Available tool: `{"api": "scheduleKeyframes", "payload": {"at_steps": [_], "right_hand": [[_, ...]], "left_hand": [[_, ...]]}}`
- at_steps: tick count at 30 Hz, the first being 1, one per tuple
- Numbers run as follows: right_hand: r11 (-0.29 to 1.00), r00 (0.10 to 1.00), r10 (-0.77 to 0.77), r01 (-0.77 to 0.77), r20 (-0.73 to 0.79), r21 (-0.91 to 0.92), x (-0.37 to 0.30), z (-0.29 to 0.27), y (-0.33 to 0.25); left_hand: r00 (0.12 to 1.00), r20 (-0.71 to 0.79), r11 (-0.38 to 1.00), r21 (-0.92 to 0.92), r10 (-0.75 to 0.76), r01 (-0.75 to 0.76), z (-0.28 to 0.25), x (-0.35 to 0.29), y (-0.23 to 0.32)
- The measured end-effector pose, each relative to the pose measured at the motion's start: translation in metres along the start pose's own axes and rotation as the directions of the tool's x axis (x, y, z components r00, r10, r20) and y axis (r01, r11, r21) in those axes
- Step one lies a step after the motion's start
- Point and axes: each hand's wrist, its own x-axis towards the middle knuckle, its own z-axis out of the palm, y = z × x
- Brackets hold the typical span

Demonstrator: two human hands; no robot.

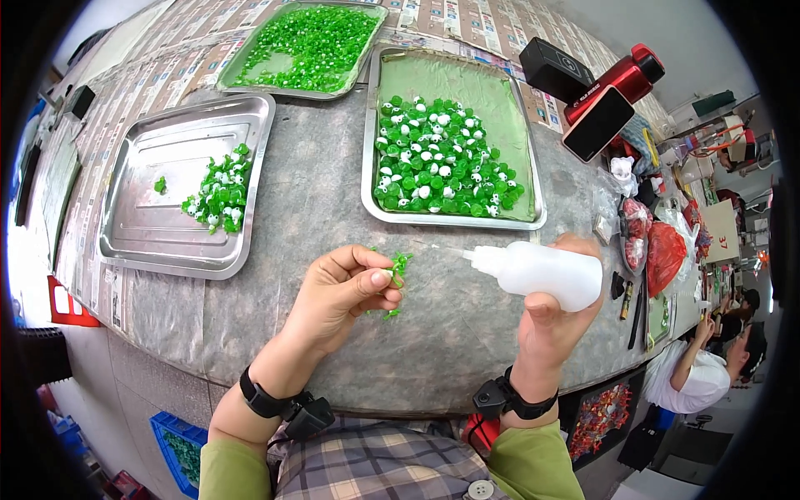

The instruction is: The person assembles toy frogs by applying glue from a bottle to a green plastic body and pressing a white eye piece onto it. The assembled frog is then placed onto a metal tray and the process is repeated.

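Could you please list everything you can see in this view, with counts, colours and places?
small green pieces: several, bright green, in the left hand and beneath it
squeeze bottle: one, white, in the right hand
metal trays: three, silver, left, centre and far side
heaped pieces: too many to count, green and white, in the trays
box: one, black, far right
flask: one, red, beside the box
phone: one, black, by the flask
plastic bag: one, red, right side
table: one, grey cover, middle
crate: one, blue, lower left
co-worker: one, white top, right
wrist straps: two, black, on the wrists
hands: two, bare, mid-picture
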Motion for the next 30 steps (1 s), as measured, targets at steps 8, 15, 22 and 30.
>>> {"api": "scheduleKeyframes", "payload": {"at_steps": [8,15,22,30], "right_hand": [[0.963,0.963,-0.204,0.230,0.174,-0.140,-0.0066,0.0039,0.0047],[0.964,0.963,-0.197,0.224,0.183,-0.142,-0.0078,0.0058,0.0050],[0.964,0.960,-0.193,0.224,0.201,-0.145,-0.0080,0.0069,0.0066],[0.980,0.979,-0.166,0.177,0.119,-0.094,-0.0084,0.0024,0.0087]], "left_hand": [[1.000,-0.002,1.000,-0.009,-0.003,0.003,-0.0001,0.0006,-0.0006],[1.000,-0.002,1.000,-0.006,-0.006,0.006,-0.0012,0.0010,-0.0025],[1.000,-0.002,1.000,0.003,-0.009,0.009,-0.0006,0.0008,-0.0024],[1.000,0.003,1.000,-0.003,-0.017,0.017,-0.0013,0.0007,-0.0026]]}}
